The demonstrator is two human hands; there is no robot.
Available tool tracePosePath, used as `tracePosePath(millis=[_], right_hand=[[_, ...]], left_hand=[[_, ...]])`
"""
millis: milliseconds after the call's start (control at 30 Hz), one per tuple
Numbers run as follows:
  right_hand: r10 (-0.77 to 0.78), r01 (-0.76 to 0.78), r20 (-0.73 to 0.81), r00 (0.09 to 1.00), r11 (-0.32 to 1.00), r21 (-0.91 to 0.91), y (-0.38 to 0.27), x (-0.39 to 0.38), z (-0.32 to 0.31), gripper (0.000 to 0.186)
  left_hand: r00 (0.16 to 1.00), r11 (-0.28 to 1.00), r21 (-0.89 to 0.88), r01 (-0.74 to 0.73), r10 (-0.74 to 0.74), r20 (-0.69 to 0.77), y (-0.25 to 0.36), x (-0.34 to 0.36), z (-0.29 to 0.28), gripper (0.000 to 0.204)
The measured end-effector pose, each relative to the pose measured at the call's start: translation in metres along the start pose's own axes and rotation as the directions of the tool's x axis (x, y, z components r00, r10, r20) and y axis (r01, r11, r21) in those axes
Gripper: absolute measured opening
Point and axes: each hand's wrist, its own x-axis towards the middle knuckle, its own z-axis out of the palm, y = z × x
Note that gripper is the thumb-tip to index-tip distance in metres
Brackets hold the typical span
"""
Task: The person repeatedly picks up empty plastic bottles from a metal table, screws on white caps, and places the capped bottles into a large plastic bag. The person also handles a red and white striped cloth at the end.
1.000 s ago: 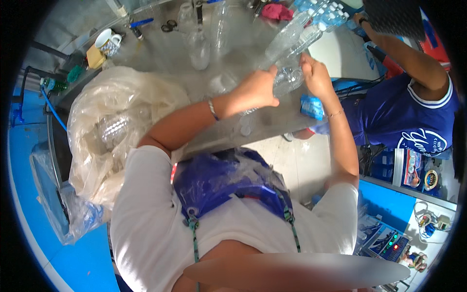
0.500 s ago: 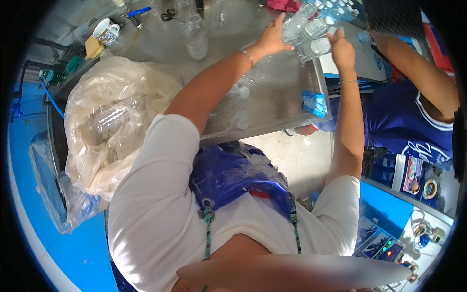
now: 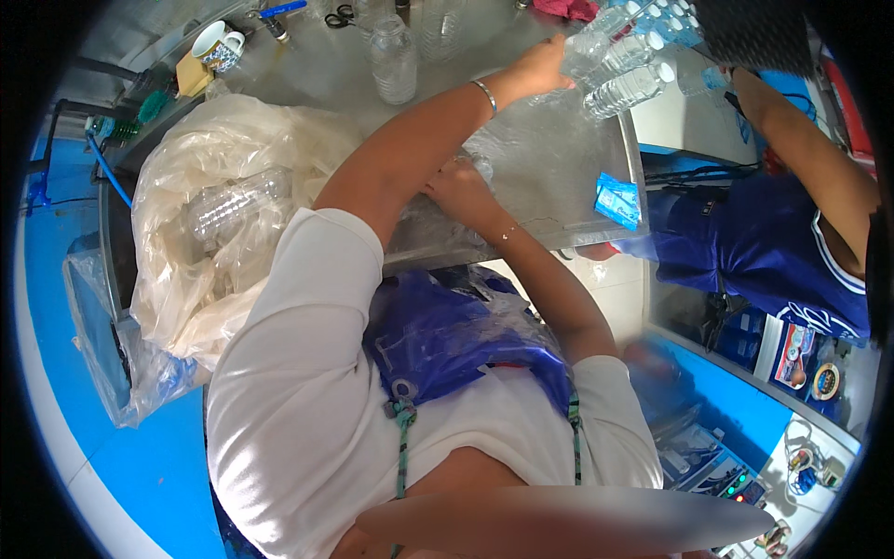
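Observation:
At the far right of the metal table [image 3: 549, 177], my left hand [image 3: 542, 70] is closed round the near end of a clear plastic bottle [image 3: 587, 53]. Beside it lie two more clear bottles with white caps, the nearest one [image 3: 629, 90] at the table's edge. My right hand [image 3: 463, 193] is low over the table, close under my left forearm, where small clear caps lie. Its fingers are curled down and partly hidden, so whatever they pinch does not show. More clear bottles stand on the table beyond my left forearm, one of them open-topped [image 3: 393, 61].
A large translucent plastic bag [image 3: 168, 214] with a clear bottle inside fills the left. A patterned mug [image 3: 218, 45], scissors [image 3: 341, 16] and a red cloth [image 3: 566, 8] sit at the back. A blue packet [image 3: 617, 200] lies near the right corner. A co-worker's arm [image 3: 801, 140] reaches in at right.
My right hand has left the white-capped bottle at the far right and come back over the small caps. My left hand stays by the bottles.

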Motion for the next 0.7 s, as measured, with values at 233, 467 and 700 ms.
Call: tracePosePath(millis=[233, 467, 700], right_hand=[[0.294, -0.526, 0.449, 0.844, 0.285, 0.801, 0.057, -0.021, -0.059, 0.017], [0.845, -0.582, -0.019, 0.535, 0.384, 0.717, 0.165, -0.01, -0.115, 0.026], [0.79, -0.396, 0.178, 0.586, 0.088, 0.914, 0.215, 0.042, -0.129, 0.035]], left_hand=[[0.998, 0.994, 0.092, -0.055, 0.053, 0.028, -0.002, 0.005, -0.006, 0.071], [0.996, 0.989, 0.147, -0.036, 0.023, 0.087, 0.0, 0.002, -0.014, 0.078], [0.999, 0.998, 0.061, -0.01, 0.008, 0.045, 0.011, -0.058, -0.018, 0.07]])
